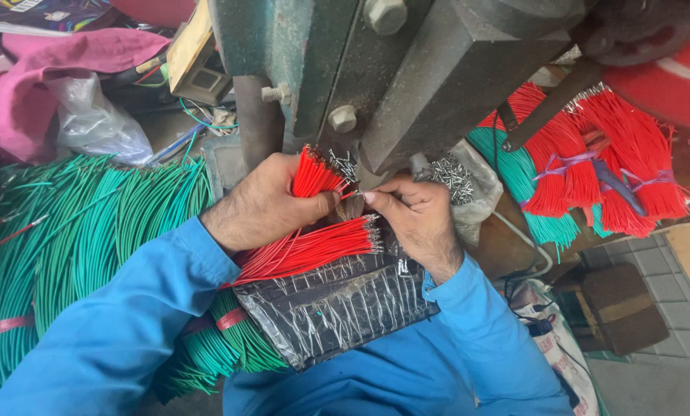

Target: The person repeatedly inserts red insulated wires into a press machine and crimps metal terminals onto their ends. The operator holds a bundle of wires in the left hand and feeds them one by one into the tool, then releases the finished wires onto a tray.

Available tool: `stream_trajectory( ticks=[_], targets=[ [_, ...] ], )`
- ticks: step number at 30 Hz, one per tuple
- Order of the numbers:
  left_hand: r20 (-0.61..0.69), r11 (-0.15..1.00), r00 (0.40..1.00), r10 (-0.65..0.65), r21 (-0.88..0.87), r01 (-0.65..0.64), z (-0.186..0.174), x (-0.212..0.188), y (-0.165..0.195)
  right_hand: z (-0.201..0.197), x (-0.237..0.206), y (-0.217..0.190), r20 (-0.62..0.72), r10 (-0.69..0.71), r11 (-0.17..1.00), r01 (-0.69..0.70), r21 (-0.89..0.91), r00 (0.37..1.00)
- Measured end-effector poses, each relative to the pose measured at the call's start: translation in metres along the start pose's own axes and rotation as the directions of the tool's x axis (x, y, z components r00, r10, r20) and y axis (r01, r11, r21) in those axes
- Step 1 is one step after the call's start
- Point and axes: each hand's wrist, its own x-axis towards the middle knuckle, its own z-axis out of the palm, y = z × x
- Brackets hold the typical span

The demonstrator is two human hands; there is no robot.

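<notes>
Head view | I see left hand (272,202) gripping red wires (312,248), long axis toward lower left, bare tips at right | right hand (418,219) nearer the tips, pinching one wire end under green press (345,69).

Left hand (264,202) clenched, right hand (414,216) pinching, fingers nearly meeting.
</notes>
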Motion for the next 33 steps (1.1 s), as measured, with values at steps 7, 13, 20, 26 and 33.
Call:
stream_trajectory(
  ticks=[7, 13, 20, 26, 33],
  targets=[
    [-0.026, 1.000, 1.000, 0.008, 0.019, -0.008, 0.003, -0.001, 0.002, -0.002, 0.002, -0.004, -0.010, -0.048, 0.999, 0.048, -0.024, 0.999],
    [-0.020, 1.000, 1.000, 0.000, 0.029, 0.000, 0.004, 0.000, 0.001, -0.005, -0.004, -0.013, 0.040, 0.018, 0.998, -0.020, 0.063, 0.999],
    [0.061, 0.996, 0.994, 0.093, -0.024, -0.091, 0.006, 0.003, -0.005, -0.048, -0.025, -0.042, 0.203, -0.123, 0.947, 0.176, -0.267, 0.971],
    [0.021, 0.997, 0.999, 0.042, 0.071, -0.043, 0.003, -0.002, -0.001, -0.054, -0.038, -0.039, 0.299, -0.042, 0.823, 0.203, -0.531, 0.953],
    [0.047, 0.997, 0.996, 0.080, 0.009, -0.081, 0.005, -0.004, 0.002, -0.034, -0.038, -0.020, 0.041, 0.003, 0.989, 0.004, -0.150, 0.999]
  ],
)
